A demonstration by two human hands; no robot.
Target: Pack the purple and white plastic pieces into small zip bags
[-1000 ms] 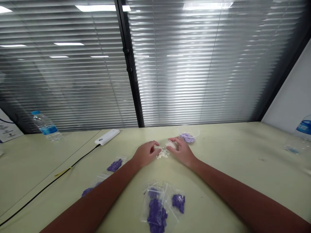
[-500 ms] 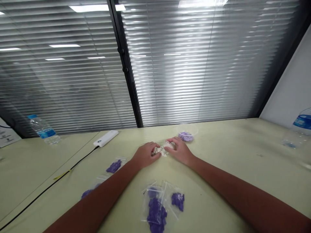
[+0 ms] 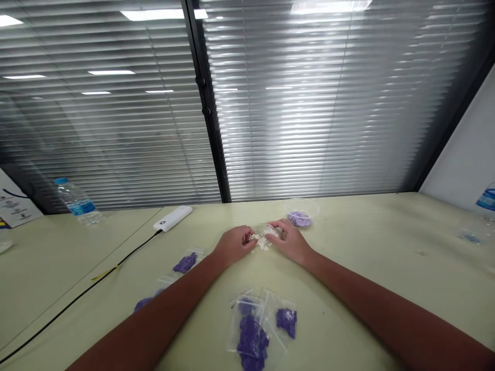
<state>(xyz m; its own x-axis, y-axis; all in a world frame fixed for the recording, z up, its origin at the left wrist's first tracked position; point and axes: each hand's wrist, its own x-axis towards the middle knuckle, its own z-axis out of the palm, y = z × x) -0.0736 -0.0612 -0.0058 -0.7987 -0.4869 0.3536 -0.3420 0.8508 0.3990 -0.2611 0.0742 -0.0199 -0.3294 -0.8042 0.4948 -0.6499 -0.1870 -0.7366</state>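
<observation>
A small heap of white flat pieces (image 3: 263,242) lies on the table between my two hands. My left hand (image 3: 234,244) is at the heap's left edge, its fingers curled in and the thumb close to them; what they pinch is too small to make out. On the other side, my right hand (image 3: 292,241) has its thumb and fingers around a clear, whitish container (image 3: 271,231) that looks tipped toward the heap. Behind the right hand stands a clear round tub (image 3: 300,216) with light purple pieces in it.
Clear zip bags of dark purple pieces (image 3: 251,337) lie in front of me, with more bags (image 3: 185,262) beside my left forearm. A white power strip (image 3: 172,218) with a black cable (image 3: 77,298) lies at left. Water bottles (image 3: 79,202) stand at both sides.
The view has shifted slightly, moving everything a little right. My left fingers have curled in closer and drawn slightly off the white heap. My right hand keeps its hold.
</observation>
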